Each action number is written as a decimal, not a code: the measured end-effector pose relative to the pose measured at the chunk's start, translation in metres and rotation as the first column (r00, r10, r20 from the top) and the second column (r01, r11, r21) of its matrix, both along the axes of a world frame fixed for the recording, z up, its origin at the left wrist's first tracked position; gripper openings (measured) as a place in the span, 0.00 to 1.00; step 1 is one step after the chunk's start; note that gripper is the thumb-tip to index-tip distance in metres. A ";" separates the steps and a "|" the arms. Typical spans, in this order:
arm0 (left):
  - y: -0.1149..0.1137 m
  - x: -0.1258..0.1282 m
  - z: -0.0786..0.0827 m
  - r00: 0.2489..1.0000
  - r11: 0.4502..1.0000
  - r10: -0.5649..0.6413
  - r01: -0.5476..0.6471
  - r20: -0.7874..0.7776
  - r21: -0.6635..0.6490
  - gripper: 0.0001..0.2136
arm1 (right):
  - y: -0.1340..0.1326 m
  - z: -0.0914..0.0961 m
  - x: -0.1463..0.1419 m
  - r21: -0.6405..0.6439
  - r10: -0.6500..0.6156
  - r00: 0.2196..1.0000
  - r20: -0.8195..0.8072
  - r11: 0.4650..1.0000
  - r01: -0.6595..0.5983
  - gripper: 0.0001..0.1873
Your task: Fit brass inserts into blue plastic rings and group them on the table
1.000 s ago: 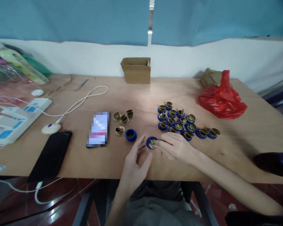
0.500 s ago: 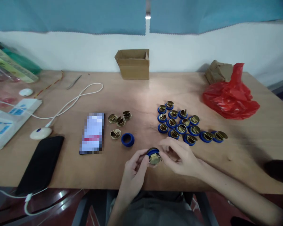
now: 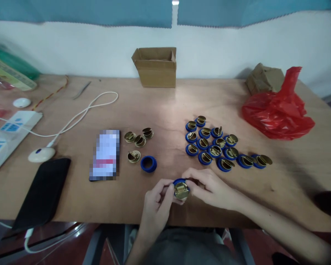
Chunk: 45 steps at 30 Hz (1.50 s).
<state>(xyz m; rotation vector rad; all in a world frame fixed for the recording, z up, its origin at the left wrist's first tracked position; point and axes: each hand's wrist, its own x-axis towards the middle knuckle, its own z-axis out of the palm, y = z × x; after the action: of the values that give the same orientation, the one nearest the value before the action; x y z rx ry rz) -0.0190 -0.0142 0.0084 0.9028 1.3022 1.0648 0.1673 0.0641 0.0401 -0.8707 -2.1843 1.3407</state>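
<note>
Both hands hold one blue ring with a brass insert (image 3: 181,190) just above the table's near edge. My left hand (image 3: 157,205) pinches its left side with curled fingers. My right hand (image 3: 209,188) grips its right side. An empty blue ring (image 3: 148,163) lies to the left, beside several loose brass inserts (image 3: 138,140). A cluster of several blue rings with brass inserts (image 3: 219,147) lies to the right, behind my right hand.
A lit phone (image 3: 105,154) and a black phone (image 3: 42,193) lie left. White cable (image 3: 79,116), round white switch (image 3: 41,154) and power strip (image 3: 8,132) are far left. A cardboard box (image 3: 155,66) stands at the back, a red plastic bag (image 3: 278,110) at right.
The ring with the insert was lifted off the table and drawn toward me; my left hand closed on it alongside the right. The view tipped slightly down.
</note>
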 end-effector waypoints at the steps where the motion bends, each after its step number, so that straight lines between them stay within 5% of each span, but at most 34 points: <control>1: 0.000 0.000 0.000 1.000 1.000 0.017 -0.017 0.016 -0.013 0.16 | 0.000 0.000 -0.001 -0.008 -0.019 1.000 -0.009 1.000 0.019 0.08; 10: 0.002 0.000 0.003 0.974 0.999 0.033 -0.035 0.224 0.004 0.18 | 0.002 0.002 -0.002 -0.178 -0.034 0.999 -0.008 0.983 0.032 0.10; 19: 0.002 -0.001 -0.004 0.965 0.996 0.085 -0.077 0.249 -0.042 0.22 | 0.001 -0.004 0.000 -0.041 0.020 0.999 0.038 0.999 -0.019 0.08; 29: -0.001 -0.002 -0.004 0.984 0.999 0.043 -0.044 0.171 0.001 0.23 | 0.002 -0.006 0.002 -0.107 -0.089 0.994 -0.058 0.991 0.083 0.08; 39: 0.000 0.001 -0.004 0.994 0.996 0.074 -0.077 0.085 0.033 0.20 | -0.001 0.000 -0.002 0.003 -0.006 0.995 -0.101 1.000 0.006 0.10; 45: -0.003 0.002 -0.004 0.986 0.984 0.164 -0.165 0.020 0.067 0.22 | 0.014 0.010 0.019 0.066 -0.210 0.977 0.035 0.976 0.207 0.05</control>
<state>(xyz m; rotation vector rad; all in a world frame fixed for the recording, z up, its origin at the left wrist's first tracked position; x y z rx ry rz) -0.0175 -0.0168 0.0042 0.8473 1.3535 1.2488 0.1867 0.0780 0.0498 -1.0792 -2.0866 1.1575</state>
